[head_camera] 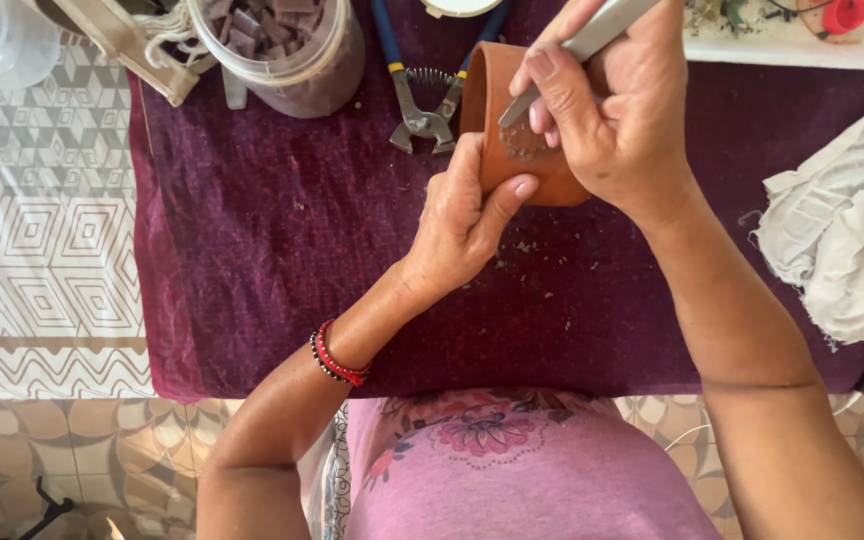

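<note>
Head view: both hands on a terracotta pot (497, 120) over the purple cloth (252, 260).
Left hand (462, 215) clamps the pot's lower side, thumb across the wall. Right hand (612, 110) is closed on a grey metal tool (577, 48), tip against a grey patch on the pot. Blue-handled nippers (422, 105) lie just left, plastic jar (287, 45) beyond.

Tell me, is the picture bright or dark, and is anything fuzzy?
Head view: soft, even daylight, with no hard shadows on the purple cloth. The left hand, the right hand and the clay pot look sharp. The metal tool shines a little. The white rag is very bright, nearly washed out. The edges bend slightly, as with a wide lens.
</note>
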